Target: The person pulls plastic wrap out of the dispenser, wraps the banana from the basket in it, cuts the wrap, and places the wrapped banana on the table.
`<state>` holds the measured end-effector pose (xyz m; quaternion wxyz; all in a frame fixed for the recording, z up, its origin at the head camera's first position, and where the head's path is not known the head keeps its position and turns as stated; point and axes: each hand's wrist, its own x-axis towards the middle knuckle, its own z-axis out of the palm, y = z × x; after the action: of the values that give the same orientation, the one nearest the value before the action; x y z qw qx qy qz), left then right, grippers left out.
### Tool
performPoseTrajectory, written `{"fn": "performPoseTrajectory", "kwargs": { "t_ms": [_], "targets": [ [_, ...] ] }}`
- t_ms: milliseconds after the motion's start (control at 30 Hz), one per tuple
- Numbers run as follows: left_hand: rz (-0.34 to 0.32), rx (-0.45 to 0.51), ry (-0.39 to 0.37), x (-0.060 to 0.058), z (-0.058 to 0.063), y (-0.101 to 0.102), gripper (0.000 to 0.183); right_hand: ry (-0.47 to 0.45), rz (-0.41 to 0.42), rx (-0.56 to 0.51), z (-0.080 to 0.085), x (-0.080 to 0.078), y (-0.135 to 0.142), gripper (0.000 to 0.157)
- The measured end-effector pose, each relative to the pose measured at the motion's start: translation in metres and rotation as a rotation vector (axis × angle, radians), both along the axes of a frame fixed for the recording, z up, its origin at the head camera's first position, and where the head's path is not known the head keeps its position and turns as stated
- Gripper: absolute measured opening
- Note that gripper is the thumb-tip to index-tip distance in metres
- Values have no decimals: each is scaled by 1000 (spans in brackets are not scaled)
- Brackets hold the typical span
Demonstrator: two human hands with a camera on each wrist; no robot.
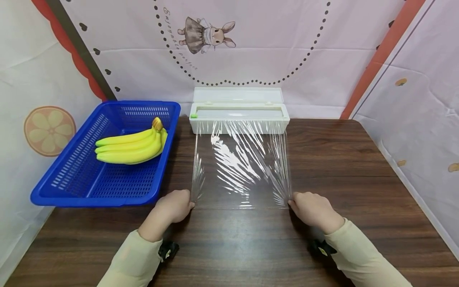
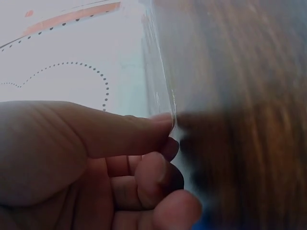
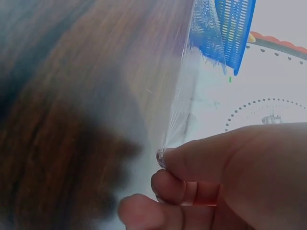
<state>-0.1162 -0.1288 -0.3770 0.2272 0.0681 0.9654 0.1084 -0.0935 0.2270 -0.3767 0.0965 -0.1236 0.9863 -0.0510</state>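
Observation:
A clear sheet of plastic wrap [image 1: 236,167] stretches toward me from a white wrap dispenser box [image 1: 240,126] whose lid stands up at the back. My left hand [image 1: 175,205] pinches the sheet's near left corner; in the left wrist view the thumb [image 2: 129,132] presses the film's edge against a finger. At the near right corner, my right hand [image 1: 313,209] pinches the film the same way, its thumb [image 3: 201,155] showing in the right wrist view. Between both hands the near edge runs taut, with shiny creases fanning across the sheet.
To the left stands a blue plastic basket [image 1: 97,202] holding a bunch of bananas [image 1: 129,147]. A green slider [image 1: 194,116] sits at the dispenser's left end. Printed cloth [image 1: 251,63] hangs behind the dark wooden table [image 1: 337,159] and along its sides.

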Motion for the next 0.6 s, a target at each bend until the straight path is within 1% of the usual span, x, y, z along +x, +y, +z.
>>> {"fn": "performPoseTrajectory", "kwargs": {
  "t_ms": [267,433,600],
  "targets": [
    [26,-18,0,1,2,0,25,19,-13,-8,-2,-1,1,26],
    [11,-9,29,2,4,-1,25,18,-15,-7,-4,-2,1,24],
    [4,-5,22,3,5,-3,26,2,-15,-2,-4,-3,1,26]
  ]
}}
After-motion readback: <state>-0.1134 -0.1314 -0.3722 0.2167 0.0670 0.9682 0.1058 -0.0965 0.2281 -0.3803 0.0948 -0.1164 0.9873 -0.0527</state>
